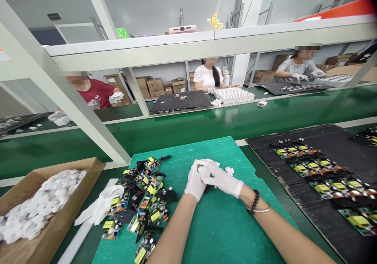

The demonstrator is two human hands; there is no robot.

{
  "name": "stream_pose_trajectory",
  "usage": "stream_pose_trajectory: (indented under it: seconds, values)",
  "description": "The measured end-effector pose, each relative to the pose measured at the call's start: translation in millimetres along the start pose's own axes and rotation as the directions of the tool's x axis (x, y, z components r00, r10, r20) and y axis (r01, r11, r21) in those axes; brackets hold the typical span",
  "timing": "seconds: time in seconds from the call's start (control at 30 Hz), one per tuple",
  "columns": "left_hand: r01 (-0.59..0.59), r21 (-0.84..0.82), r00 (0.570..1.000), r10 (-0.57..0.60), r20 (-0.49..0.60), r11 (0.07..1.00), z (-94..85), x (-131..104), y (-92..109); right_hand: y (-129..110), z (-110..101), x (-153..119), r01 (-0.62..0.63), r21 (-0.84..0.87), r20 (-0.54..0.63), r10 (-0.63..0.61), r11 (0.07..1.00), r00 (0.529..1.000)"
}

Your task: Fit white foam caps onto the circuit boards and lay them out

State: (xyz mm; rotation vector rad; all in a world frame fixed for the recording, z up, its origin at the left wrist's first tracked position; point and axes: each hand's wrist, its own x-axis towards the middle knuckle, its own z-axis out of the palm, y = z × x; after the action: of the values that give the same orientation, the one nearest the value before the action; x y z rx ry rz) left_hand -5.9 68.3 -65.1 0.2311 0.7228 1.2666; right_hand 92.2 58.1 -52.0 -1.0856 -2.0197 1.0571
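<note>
1. Green ran across the middle of my view: a long conveyor belt [182, 124], with three people [208, 75] at work along its far side.
2. Under my arms lay a smaller green mat [235, 224], and to its right a black board [271, 162] bore slanting rows of circuit boards [324, 164] with yellow blocks on them.
3. Cartons [155, 84] behind the people showed printed labels, and a dark sign [53, 17] was on the wall; the characters on both were too small for me to read.
4. A cardboard box [63, 217] stood at the left, heaped with small white parts [44, 205].
5. A loose pile of boards [151, 189] covered the mat's left side, and a limp white glove [100, 207] lay against it.
6. My left hand [194, 181] and right hand [224, 179], both gloved in white, were close together over the mat, fingers curled in around one small white piece [204, 172] and partly covering it.
7. A dark beaded bracelet [255, 201] and a silvery bangle [263, 209] circled my right wrist.
8. Loose white bits [229, 171] lay on the mat just beyond my right hand.
9. Smallest was some lettering [191, 149] near the mat's far edge, too faint to make out.
</note>
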Motion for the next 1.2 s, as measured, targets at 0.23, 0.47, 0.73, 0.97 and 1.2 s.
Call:
stream_pose_trajectory:
  seconds: [0.23,0.47,0.73,0.97,1.2]
  values:
    - [0.042,0.006,0.996,-0.042,0.076,0.999,0.8,1.8,-0.9,-6.2,8.6,-0.2,-0.003,-0.052,-0.136,-0.004,0.999,0.991]
    - [-0.032,0.026,0.999,0.032,0.005,0.999,0.6,1.8,-5.2,4.8,8.9,5.6,0.06,0.023,-0.26,-0.052,0.998,0.964]
    - [-0.077,0.023,0.995,0.078,-0.066,0.997,-1.8,3.3,-10.4,-0.9,11.0,6.7,0.048,0.106,-0.263,-0.018,0.993,0.965]
    - [-0.033,-0.013,0.999,0.032,-0.043,0.999,1.2,2.8,-8.5,5.5,12.8,6.8,0.098,0.116,-0.367,-0.049,0.988,0.929]
    - [0.016,0.046,0.999,-0.014,-0.031,0.999,0.3,-0.1,0.2,3.5,3.4,8.4,0.111,-0.012,-0.263,-0.11,0.994,0.959]
